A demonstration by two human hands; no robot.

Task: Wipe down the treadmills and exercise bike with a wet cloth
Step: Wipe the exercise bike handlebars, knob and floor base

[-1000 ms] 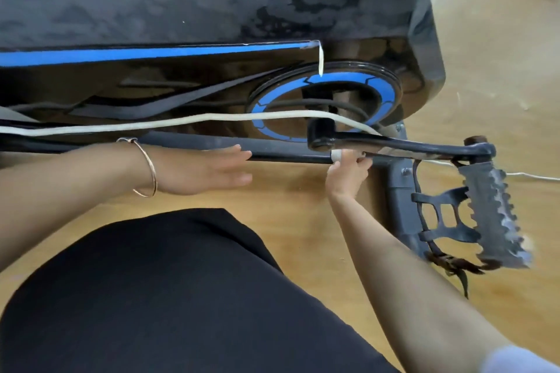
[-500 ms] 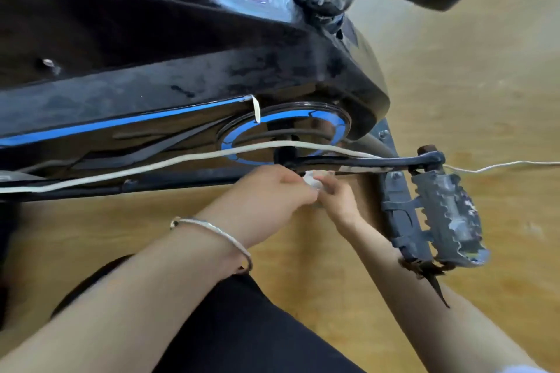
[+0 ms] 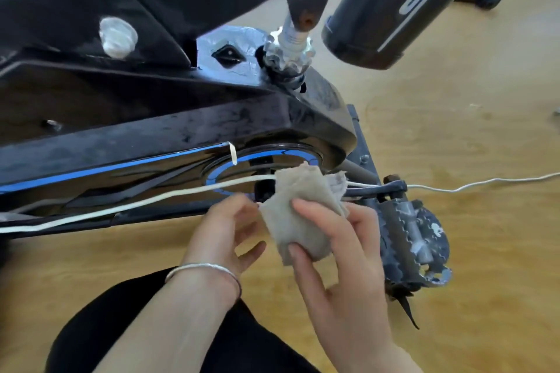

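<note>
The black exercise bike (image 3: 169, 136) with a blue stripe fills the upper left of the head view; its crank disc (image 3: 272, 160) and metal pedal (image 3: 415, 239) lie to the right. A grey, folded cloth (image 3: 300, 206) is held up in front of the crank. My right hand (image 3: 342, 257) grips the cloth with thumb and fingers curled over it. My left hand (image 3: 230, 227), with a bracelet on the wrist, touches the cloth's left edge; its fingers are loosely bent.
A white cord (image 3: 121, 206) runs along the bike's side and off to the right across the wooden floor (image 3: 469, 130). A dark grey frame tube (image 3: 403, 3) slants overhead at the upper right. My dark-clothed lap (image 3: 106, 327) is at the bottom.
Both hands have come away from the bike's lower bar and crank and now hold the cloth up, unfolded larger. The camera has tilted up, showing more of the frame.
</note>
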